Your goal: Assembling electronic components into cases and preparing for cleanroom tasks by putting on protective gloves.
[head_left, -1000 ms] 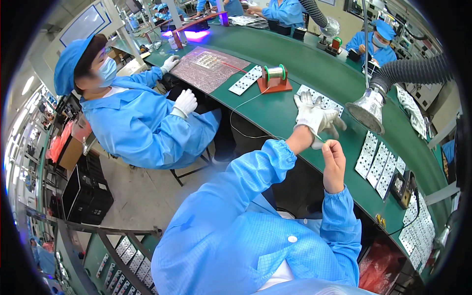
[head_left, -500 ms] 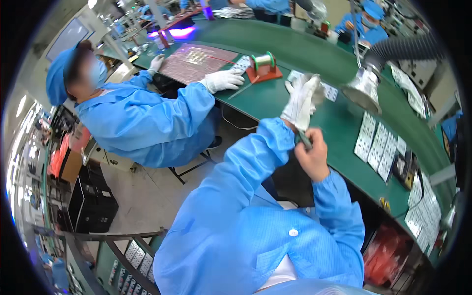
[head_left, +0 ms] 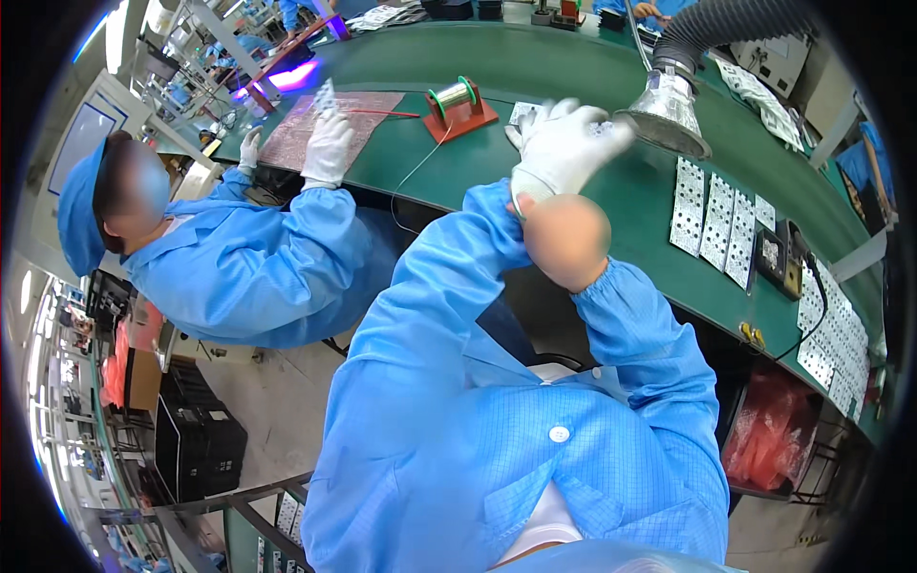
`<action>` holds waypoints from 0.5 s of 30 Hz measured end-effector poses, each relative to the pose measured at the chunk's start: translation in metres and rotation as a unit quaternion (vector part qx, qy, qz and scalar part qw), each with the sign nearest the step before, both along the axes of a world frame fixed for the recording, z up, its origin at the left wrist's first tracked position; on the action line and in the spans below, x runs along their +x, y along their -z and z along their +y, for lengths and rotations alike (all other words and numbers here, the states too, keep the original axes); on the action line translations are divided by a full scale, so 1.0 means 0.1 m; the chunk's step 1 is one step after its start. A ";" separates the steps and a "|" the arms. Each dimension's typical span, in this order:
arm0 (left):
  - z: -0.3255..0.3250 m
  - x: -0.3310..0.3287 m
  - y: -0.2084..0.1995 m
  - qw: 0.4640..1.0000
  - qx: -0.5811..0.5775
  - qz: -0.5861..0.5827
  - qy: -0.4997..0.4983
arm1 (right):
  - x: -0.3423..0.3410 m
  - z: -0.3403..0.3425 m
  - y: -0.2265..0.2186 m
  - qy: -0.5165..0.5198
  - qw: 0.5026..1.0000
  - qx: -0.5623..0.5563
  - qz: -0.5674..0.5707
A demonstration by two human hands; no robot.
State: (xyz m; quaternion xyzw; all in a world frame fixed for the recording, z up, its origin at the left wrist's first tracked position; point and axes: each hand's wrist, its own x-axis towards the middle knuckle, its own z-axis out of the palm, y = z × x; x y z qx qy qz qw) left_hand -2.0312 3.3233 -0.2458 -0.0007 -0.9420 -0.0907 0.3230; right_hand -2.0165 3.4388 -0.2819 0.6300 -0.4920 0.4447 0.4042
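Note:
My left hand point(head_left: 564, 148) wears a white glove and is raised over the green bench, fingers spread and partly smeared by motion. It holds nothing I can see. My right hand point(head_left: 568, 244) is bare and closed at the left wrist, a fingertip pressed against the glove's cuff point(head_left: 537, 183). Its other fingers are hidden and blurred. Behind the gloved fingers a small white circuit board point(head_left: 522, 114) shows in part on the bench. To the left of them stands a spool of solder wire point(head_left: 453, 95) on a red stand point(head_left: 470, 118).
A metal fume hood point(head_left: 669, 116) hangs close right of my glove. White dotted boards point(head_left: 716, 222) lie in strips at right, beside a dark corded device point(head_left: 780, 256). At left a co-worker's gloved hand point(head_left: 330, 148) lifts a board over a pink mat point(head_left: 287, 134).
My view has shifted. My right hand has closed farther round the left wrist, hiding the dark green thing it held. The co-worker has lifted a board away from the spool.

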 end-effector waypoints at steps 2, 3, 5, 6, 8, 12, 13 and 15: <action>-0.10 -0.06 -0.04 0.847 0.528 0.016 0.059 | -0.05 0.05 0.06 0.027 0.999 0.033 -0.004; -0.03 0.04 -0.22 0.685 0.725 0.039 0.064 | -0.09 0.05 0.14 0.033 0.999 0.033 -0.006; -0.16 0.04 -0.11 0.624 0.756 0.110 0.167 | -0.17 -0.03 0.33 0.056 0.984 0.049 -0.161; -0.13 0.05 -0.13 0.574 0.786 0.133 0.188 | -0.06 -0.07 0.32 0.064 0.917 0.120 -0.375; -0.10 0.07 -0.11 0.513 0.824 0.138 0.197 | -0.01 -0.26 0.27 0.000 0.796 0.196 -0.573; 0.08 0.09 0.03 0.352 0.856 0.158 0.343 | -0.17 -0.68 0.73 -0.218 0.741 0.098 -0.627; 0.15 0.10 0.05 0.310 0.861 0.153 0.374 | -0.23 -0.66 0.76 -0.199 0.761 0.142 -0.601; 0.22 0.15 0.07 0.260 0.866 0.148 0.401 | -0.17 -0.63 0.80 -0.204 0.767 0.133 -0.593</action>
